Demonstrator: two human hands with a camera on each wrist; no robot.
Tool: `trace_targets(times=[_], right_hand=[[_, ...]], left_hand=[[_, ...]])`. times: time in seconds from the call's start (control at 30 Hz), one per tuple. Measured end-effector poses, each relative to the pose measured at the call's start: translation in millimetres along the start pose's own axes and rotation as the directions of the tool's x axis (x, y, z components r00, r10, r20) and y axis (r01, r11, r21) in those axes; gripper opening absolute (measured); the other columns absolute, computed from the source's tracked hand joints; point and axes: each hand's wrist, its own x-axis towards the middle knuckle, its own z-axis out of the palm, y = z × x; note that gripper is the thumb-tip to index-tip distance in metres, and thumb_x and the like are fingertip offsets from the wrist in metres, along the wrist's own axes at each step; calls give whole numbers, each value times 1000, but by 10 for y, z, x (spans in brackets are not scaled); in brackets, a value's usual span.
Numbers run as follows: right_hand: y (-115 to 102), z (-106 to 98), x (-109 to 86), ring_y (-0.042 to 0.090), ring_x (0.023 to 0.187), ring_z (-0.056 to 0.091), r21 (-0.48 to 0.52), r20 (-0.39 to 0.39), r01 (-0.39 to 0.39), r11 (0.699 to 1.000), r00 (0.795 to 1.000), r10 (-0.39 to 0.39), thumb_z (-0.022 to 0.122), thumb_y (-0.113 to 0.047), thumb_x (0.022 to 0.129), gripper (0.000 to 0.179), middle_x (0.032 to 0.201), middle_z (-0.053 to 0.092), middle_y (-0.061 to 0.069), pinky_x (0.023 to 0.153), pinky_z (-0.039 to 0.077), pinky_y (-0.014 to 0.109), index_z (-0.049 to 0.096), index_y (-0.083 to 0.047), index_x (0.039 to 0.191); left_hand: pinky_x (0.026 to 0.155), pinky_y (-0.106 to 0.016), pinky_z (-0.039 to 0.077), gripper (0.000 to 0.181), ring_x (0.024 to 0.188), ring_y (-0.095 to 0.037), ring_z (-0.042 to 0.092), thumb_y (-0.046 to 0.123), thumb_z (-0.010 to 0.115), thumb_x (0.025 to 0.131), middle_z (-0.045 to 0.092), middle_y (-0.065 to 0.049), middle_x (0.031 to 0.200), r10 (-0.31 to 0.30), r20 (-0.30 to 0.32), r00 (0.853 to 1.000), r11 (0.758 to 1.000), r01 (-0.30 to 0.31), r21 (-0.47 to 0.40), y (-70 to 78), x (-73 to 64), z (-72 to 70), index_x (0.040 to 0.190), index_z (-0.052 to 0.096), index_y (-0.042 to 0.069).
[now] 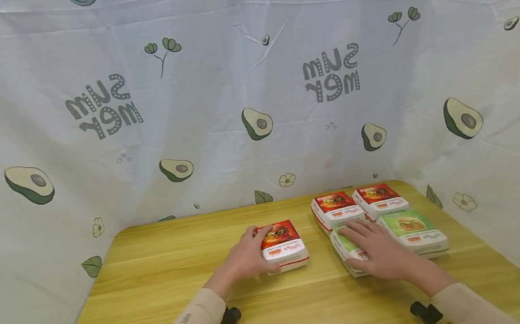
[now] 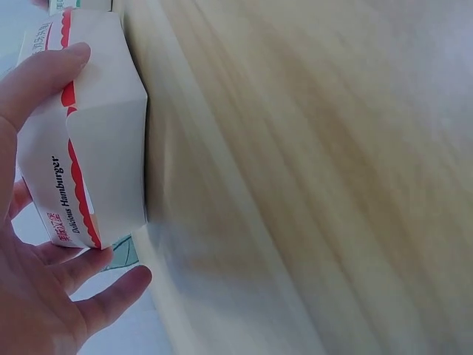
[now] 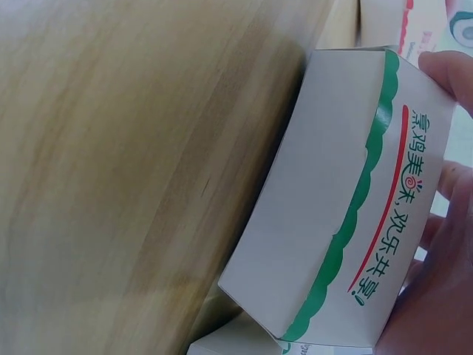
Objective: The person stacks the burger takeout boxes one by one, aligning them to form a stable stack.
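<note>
My left hand (image 1: 245, 257) grips a red-and-white hamburger box (image 1: 286, 248) from its left side, with the thumb on the near face and the fingers toward the far side. In the left wrist view the thumb (image 2: 44, 78) presses that box's wall, which reads "Delicious Hamburger"; the box appears to rest on the table. My right hand (image 1: 384, 253) spans a green-and-white hamburger box (image 1: 344, 251) and hides much of its top. The right wrist view shows this box's white side (image 3: 318, 170) with a green scalloped band, thumb and fingers holding its ends.
Behind the right hand's box stand two red hamburger boxes, a left one (image 1: 337, 209) and a right one (image 1: 381, 200). Another green hamburger box (image 1: 413, 231) sits to its right. All are on a wooden table (image 1: 158, 293), backed by a white printed curtain (image 1: 208, 96).
</note>
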Motion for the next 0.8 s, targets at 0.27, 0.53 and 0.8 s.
trace_targets(times=[0.27,0.53,0.8], right_hand=[[-40,-40,5,46,141,37,30,15,-2,1000,1000,1,67,-56,90,73,154,44,17,107,30,72,50,-14,148],[-26,-72,-10,48,141,36,48,24,24,999,999,-25,69,-55,88,77,155,43,18,106,31,72,48,-13,149],[17,-105,4,50,142,31,60,83,54,997,995,-59,83,-43,70,97,157,38,19,105,30,73,42,-13,153]], left_hand=[[97,-54,45,100,122,-31,49,50,86,71,29,-10,158,-15,-2,1000,1000,15,-4,-98,-61,-50,155,34,36],[96,-54,46,101,121,-30,49,47,87,70,31,-12,156,-12,0,1000,1000,12,-12,-181,-111,-123,156,34,34],[94,-51,47,100,116,-29,51,43,87,71,32,-9,154,-8,11,1000,999,8,-36,-227,-163,-173,155,34,34]])
